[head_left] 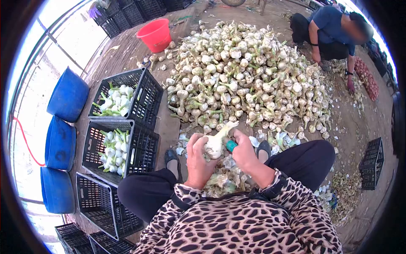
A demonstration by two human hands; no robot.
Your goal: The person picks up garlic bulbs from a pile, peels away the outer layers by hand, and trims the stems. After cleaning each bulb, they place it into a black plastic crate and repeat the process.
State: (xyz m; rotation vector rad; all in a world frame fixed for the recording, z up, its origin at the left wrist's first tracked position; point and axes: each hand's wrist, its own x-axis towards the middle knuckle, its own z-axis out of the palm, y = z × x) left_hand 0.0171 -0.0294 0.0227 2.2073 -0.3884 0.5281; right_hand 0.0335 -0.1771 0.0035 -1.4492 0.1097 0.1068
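Note:
In the head view, my left hand (199, 163) is wrapped round a whitish garlic bulb (214, 147), holding it in front of my body with its pale stalk pointing up and right. My right hand (245, 151) is closed beside the stalk, gripping a small teal-green object (231, 145) like a short handle; the rest of it is hidden by the fingers. Loose garlic skins (222, 178) lie on the ground beneath my hands, between my legs. Beyond them spreads a big heap of untrimmed garlic (249, 80) with dry, soiled skins.
Black crates holding clean white garlic (116, 101) stand at my left, with an empty black crate (98, 201) nearer. Blue tubs (61, 144) line the left wall. A red bucket (154, 36) stands behind. Another person (334, 31) crouches at the far right near a filled net sack (366, 78).

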